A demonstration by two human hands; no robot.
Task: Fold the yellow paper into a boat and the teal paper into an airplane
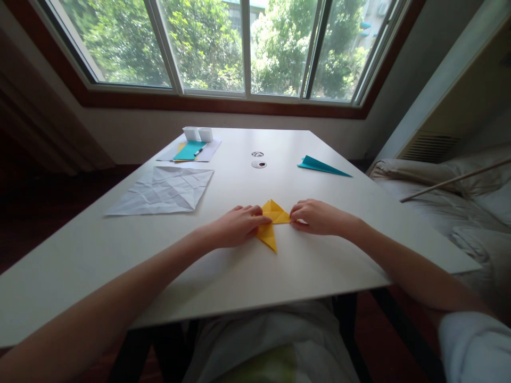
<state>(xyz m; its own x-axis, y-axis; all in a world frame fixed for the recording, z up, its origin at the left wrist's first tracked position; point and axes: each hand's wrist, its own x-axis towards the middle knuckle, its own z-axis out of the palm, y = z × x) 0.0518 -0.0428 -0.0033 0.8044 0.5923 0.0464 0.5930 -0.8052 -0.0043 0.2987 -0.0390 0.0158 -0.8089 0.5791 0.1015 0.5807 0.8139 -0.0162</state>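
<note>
We see the left hand [235, 226] pressing flat on the folded yellow paper [271, 223], its grip spread rather than closed. The right hand [315, 217] pinches the paper's right tip. The paper lies near the front of the white table [279, 276]; a creased white sheet [163, 190] and a teal paper plane [321, 166] lie well apart.
</note>
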